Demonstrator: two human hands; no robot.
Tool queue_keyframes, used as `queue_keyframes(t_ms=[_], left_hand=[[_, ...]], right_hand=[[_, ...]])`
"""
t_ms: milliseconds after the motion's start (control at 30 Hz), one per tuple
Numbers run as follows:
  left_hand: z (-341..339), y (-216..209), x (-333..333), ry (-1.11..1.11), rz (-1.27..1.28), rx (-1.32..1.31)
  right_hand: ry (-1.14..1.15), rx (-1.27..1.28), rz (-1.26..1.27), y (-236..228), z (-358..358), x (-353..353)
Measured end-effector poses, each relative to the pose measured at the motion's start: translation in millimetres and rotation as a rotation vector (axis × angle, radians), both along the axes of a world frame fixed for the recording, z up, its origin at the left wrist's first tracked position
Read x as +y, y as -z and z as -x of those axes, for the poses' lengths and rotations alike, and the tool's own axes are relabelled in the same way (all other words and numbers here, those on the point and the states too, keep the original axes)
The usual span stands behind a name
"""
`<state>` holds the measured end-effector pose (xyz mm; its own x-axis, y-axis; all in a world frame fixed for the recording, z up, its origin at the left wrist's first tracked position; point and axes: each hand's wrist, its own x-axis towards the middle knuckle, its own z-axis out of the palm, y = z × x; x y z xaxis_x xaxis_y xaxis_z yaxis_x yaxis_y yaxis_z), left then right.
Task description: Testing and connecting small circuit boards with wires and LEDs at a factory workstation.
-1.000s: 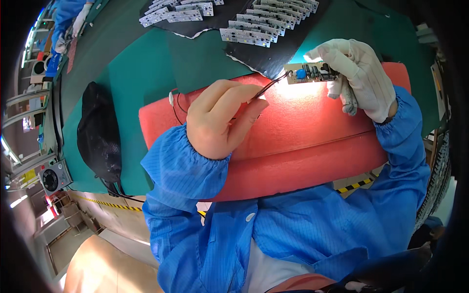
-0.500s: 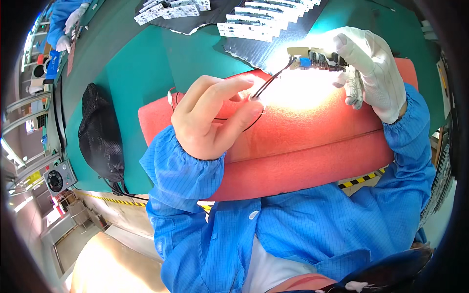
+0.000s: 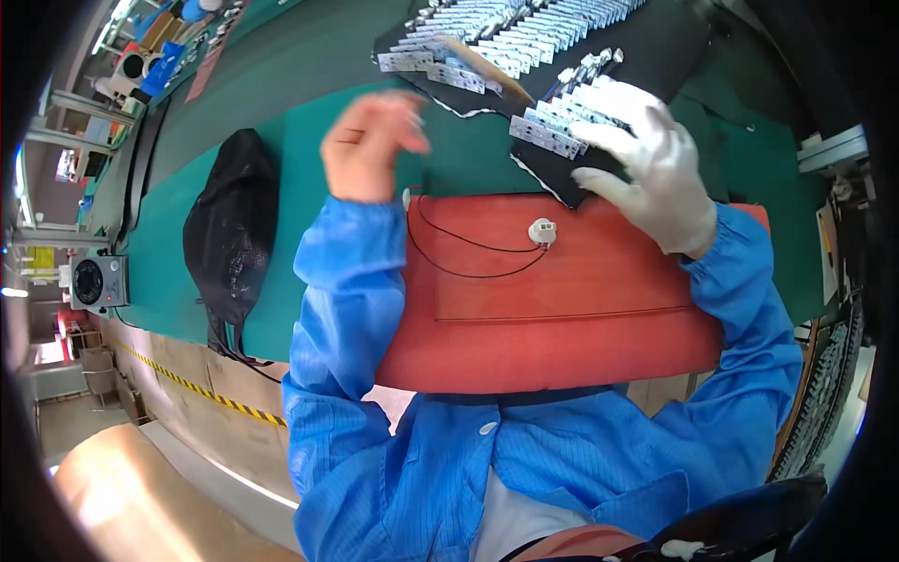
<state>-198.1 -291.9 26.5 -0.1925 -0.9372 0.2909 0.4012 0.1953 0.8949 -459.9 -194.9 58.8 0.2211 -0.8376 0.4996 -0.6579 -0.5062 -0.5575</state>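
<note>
My right hand (image 3: 651, 169), in a white glove, hovers over the far right of a red cushion (image 3: 562, 281) with fingers apart and nothing seen between them. Its fingertips are beside a row of white circuit boards (image 3: 548, 136) on black sheeting. My bare left hand (image 3: 370, 140) is raised above the green mat at the cushion's far left; motion smears its bent fingers, so I cannot tell if they hold anything. A small white round socket (image 3: 542, 232) lies on the cushion, two thin black wires (image 3: 478, 274) running from it to the far left edge.
Longer rows of circuit boards (image 3: 524, 42) stand at the back on black sheeting (image 3: 646, 70). A blurred tan strip (image 3: 487, 70) crosses before them. On the green mat (image 3: 309, 122), a black mesh bag (image 3: 234, 225) lies left. A small fan unit (image 3: 98, 281) stands farther left.
The brightly lit board has left my right hand, which has opened and moved left. My left hand has let go of the wires and moved away. The socket and wires now lie on the cushion.
</note>
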Motion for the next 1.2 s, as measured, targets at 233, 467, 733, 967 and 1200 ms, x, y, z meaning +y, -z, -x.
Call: queue_keyframes(t_ms=[233,467,733,967,1200], left_hand=[[-28.0,4.4,-24.3,-0.537,-0.248,0.164],[31.4,-2.4,27.0,-0.024,0.427,-0.563],[80.0,2.2,7.4,0.047,0.775,-0.886],[76.9,0.3,13.2,-0.114,0.855,-0.825],[60.5,-13.7,54.8,0.345,0.04,-0.476]], right_hand=[[0.043,0.497,0.365,9.9,2.1,-24.3],[-0.081,0.227,0.255,5.8,29.1,-3.7],[-0.168,0.005,0.186,-1.8,26.3,-0.6],[0.148,-0.769,-0.509,-16.4,26.7,15.4],[-0.055,-1.025,-0.715,-32.4,23.4,24.7]])
